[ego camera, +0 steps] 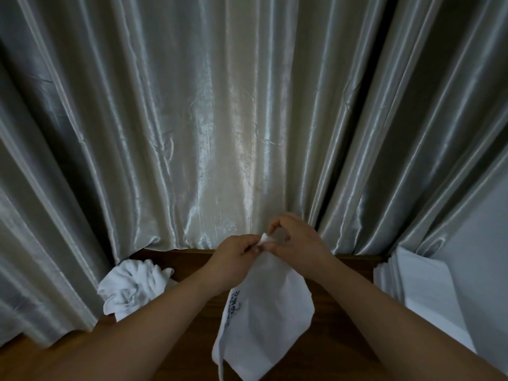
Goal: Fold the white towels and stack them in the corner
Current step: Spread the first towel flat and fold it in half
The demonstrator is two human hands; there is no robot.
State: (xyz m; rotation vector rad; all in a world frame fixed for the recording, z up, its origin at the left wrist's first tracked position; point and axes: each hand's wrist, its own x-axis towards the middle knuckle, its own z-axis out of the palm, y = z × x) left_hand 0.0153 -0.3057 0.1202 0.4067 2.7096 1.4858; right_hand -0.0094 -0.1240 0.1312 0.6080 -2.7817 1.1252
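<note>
white towel point(265, 317) dangling under grip, left hand point(233, 254), right hand point(298, 243) pinching corner

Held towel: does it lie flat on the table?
No, the left hand and right hand pinch the towel at its top; it hangs.

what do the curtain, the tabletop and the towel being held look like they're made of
The curtain: probably a satin-like synthetic, glossy; bright sheen streaks run down its folds. The tabletop: seemingly wood or veneer, dark brown, smooth; grain too dim to confirm. The held towel: thin white woven cloth, matte; it hangs limp and creased, with dark print along one edge.
</note>
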